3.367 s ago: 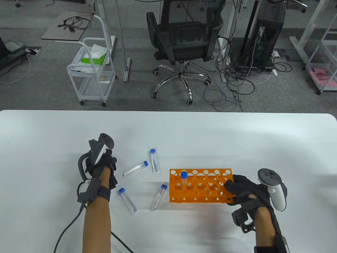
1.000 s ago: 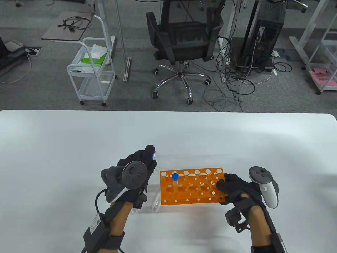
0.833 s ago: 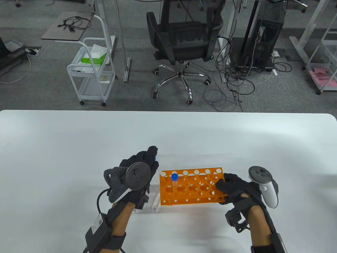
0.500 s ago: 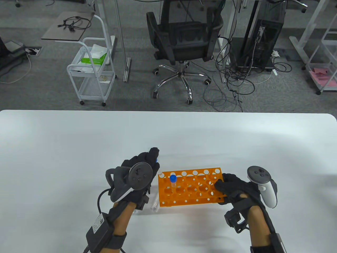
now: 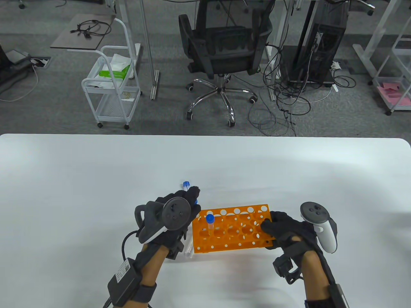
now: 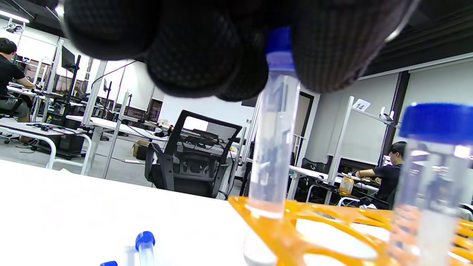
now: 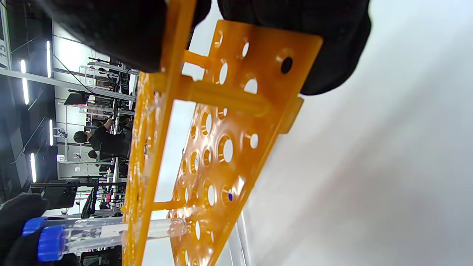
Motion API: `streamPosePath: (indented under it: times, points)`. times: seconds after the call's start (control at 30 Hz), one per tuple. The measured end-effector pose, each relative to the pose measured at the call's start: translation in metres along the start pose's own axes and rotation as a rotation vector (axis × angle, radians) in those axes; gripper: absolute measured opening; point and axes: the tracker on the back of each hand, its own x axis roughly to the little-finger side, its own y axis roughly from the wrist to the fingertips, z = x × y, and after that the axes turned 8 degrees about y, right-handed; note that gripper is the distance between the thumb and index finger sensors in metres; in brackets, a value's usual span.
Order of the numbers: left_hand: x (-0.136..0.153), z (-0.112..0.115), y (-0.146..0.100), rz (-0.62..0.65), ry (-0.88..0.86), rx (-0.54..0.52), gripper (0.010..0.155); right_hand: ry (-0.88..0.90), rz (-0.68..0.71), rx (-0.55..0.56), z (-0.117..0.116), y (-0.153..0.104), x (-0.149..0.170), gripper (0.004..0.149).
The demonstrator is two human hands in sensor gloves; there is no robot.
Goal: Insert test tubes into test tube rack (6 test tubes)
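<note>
The orange rack (image 5: 234, 232) stands on the white table. One blue-capped tube (image 5: 209, 221) stands upright in its left part. My left hand (image 5: 192, 199) pinches a second tube (image 6: 274, 147) by its blue cap. That tube's lower end sits in the rack's far-left corner hole (image 6: 266, 213). The standing tube also shows at the right of the left wrist view (image 6: 432, 173). My right hand (image 5: 273, 226) grips the rack's right end (image 7: 258, 92). Both tubes show through the rack in the right wrist view (image 7: 103, 229).
A loose tube (image 5: 186, 185) lies on the table just beyond my left hand. More loose tubes (image 5: 189, 252) lie by the rack's near-left corner, partly under my left hand. Two blue caps (image 6: 145, 240) show on the table in the left wrist view.
My left hand has come from the left of the table with a tube and now holds it upright in the rack's far-left hole. My right hand has slid the rack slightly left.
</note>
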Motion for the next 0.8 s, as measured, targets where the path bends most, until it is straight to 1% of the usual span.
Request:
streamPosePath:
  times: [0.47, 0.8]
  points:
    - [0.001, 0.012, 0.001, 0.0, 0.019, 0.057, 0.053, -0.004, 0.0, -0.006, -0.002, 0.001, 0.0, 0.06]
    - [0.0, 0.013, 0.001, -0.001, 0.023, 0.067, 0.054, -0.007, 0.003, -0.006, -0.002, 0.001, 0.0, 0.06]
